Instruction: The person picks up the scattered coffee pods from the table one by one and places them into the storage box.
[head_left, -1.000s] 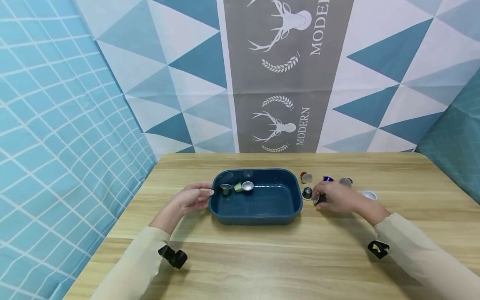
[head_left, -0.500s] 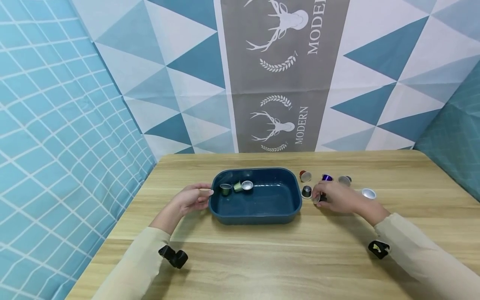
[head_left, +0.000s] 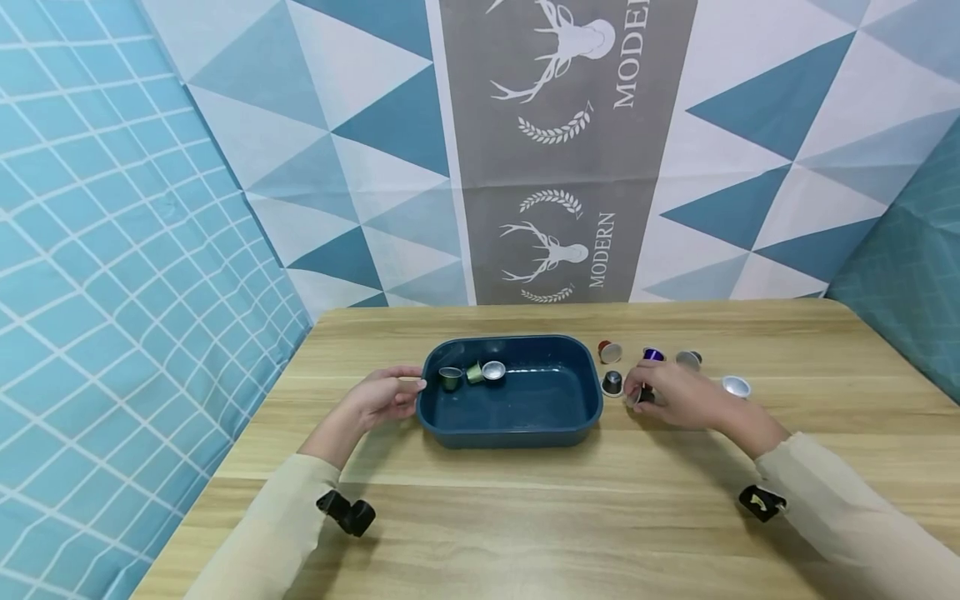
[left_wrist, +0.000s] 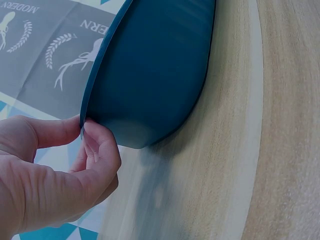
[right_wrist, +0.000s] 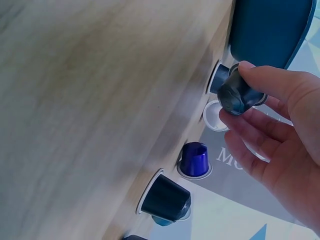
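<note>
My left hand [head_left: 386, 396] pinches the left rim of a dark blue rectangular tub [head_left: 510, 439]; in the left wrist view, thumb and fingers meet at its edge. Inside the tub lie a green coffee capsule [head_left: 450, 380], a light green one [head_left: 475, 373] and one with its silver lid up [head_left: 493, 372]. To the tub's right, my right hand [head_left: 681, 398] holds a dark coffee capsule [right_wrist: 237, 94] between thumb and fingers, low over the table. A black capsule [head_left: 612, 383] stands close by, between that hand and the tub.
Around the right hand are a red capsule [head_left: 609, 352], a purple one [right_wrist: 194, 159], a dark one [right_wrist: 167, 196] and one with its pale lid facing up [head_left: 737, 387]. The wooden table [head_left: 495, 533] meets a patterned cloth [head_left: 551, 150] behind.
Both hands keep their holds on the tub rim and the capsule. The right forearm has shifted slightly to the right; the head view has moved a little.
</note>
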